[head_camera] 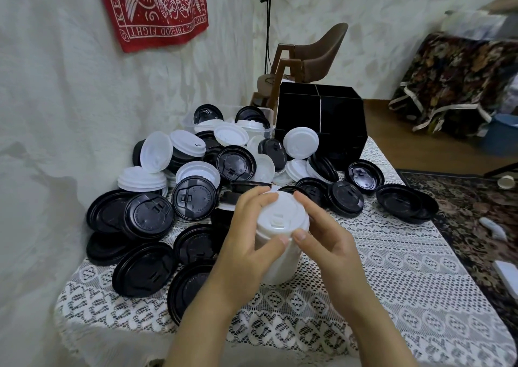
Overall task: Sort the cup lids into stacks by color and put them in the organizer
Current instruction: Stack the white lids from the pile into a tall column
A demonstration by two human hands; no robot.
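Head view: both hands were up over the lace-covered table [392, 268], wrapped around a tall stack of white lids [281, 235]. The left hand [252, 243] gripped the stack's left side, with its fingers curled over the top rim and its thumb across the front. The right hand [328, 237] closed on the right side, thumb tip meeting the left thumb at the front of the stack. The stack stood roughly upright, tilted slightly toward the camera; its top lid's sip tab faced up.

Relative to the stack: a loose pile of black lids [148, 218] lay to the left and below it, several of them upside down on the cloth. Behind the stack, mixed white lids [157, 150] and black ones heaped against each other, some leaning on edge. More black lids [403, 201] sat to the right of it. The black organizer [319, 120] stood well behind the stack, at the far table edge, with white lids leaning against its front. A short stack of white lids [141, 178] sat behind-left. A clear tub [190, 120] was partly hidden behind the heap.
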